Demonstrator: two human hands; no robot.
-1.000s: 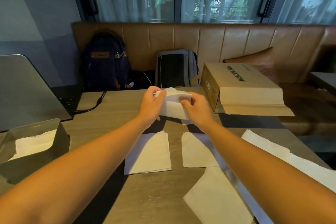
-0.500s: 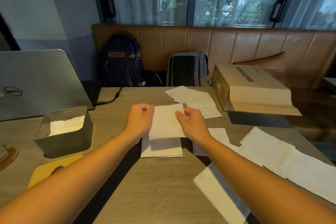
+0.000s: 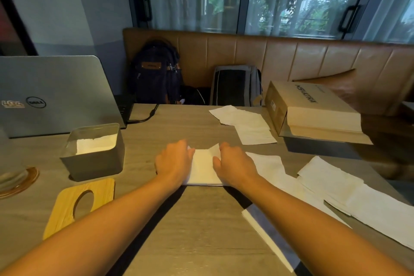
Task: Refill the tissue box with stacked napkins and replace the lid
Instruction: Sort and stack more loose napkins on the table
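Stacking step: the left hand [image 3: 173, 160] and right hand [image 3: 235, 164] each pinch a side of the napkin stack [image 3: 203, 169]. The likely next move is lifting it left of the grip into the tissue box [image 3: 94, 164].

Laptop lid [image 3: 56, 94]: round "DELL" logo, lower left. Sticker [image 3: 13, 104] just beside the logo: letters too blurry to read. Cardboard box [image 3: 313, 105]: dark print on top, upside down, can't make out. Backpack patch [image 3: 151, 65]: illegible.
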